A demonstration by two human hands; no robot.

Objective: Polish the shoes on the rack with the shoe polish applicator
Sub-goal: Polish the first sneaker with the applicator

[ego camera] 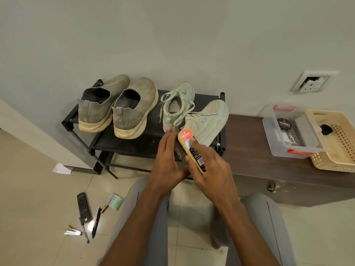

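Observation:
A black shoe rack [134, 144] stands against the wall. On its left sit two grey-brown knit shoes [96, 110] [134, 110], heels toward me. On its right are two pale green lace-up sneakers [178, 104] [209, 120]; the right one lies tilted toward the rack's edge. My right hand [209, 167] grips a yellow Kiwi shoe polish applicator [190, 146] with a red label, held just in front of the tilted sneaker. My left hand [167, 160] holds its clear part from the left side, fingers along it.
A brown cabinet [259, 166] to the right carries a clear plastic box [288, 131] with a polish tin and a beige basket [334, 143]. A remote [83, 207], pens and papers lie on the tiled floor at left. My knees are below.

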